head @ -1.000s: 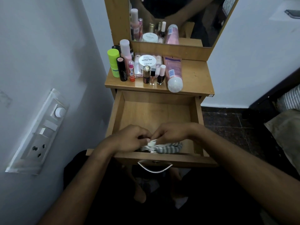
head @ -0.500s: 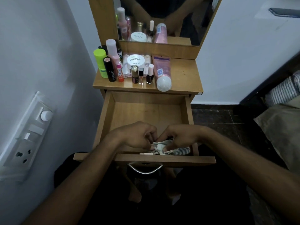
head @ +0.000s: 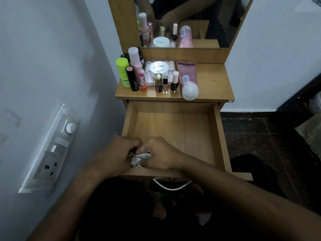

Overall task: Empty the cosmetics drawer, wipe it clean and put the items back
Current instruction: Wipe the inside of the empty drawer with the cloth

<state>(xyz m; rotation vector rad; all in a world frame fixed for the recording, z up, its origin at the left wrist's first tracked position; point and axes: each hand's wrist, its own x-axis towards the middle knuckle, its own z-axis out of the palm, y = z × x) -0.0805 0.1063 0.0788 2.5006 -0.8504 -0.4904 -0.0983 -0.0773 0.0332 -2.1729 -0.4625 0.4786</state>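
White walls, small wooden vanity, drawer (head: pixel 173 133) pulled out and empty. Both hands, left (head: pixel 114 157) and right (head: pixel 161 153), are clenched around a bunched cloth (head: pixel 139 158) at the front-left corner. Cosmetics (head: pixel 156 77) wait on top. Probably best to fold it flat, then wipe back to front, corners included.

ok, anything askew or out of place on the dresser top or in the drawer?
Only the pink tube lies on its side on the dresser top, cap toward the drawer; the other cosmetics stand upright. The drawer holds nothing but the cloth, bunched between the left hand and right hand. Nothing spilled.
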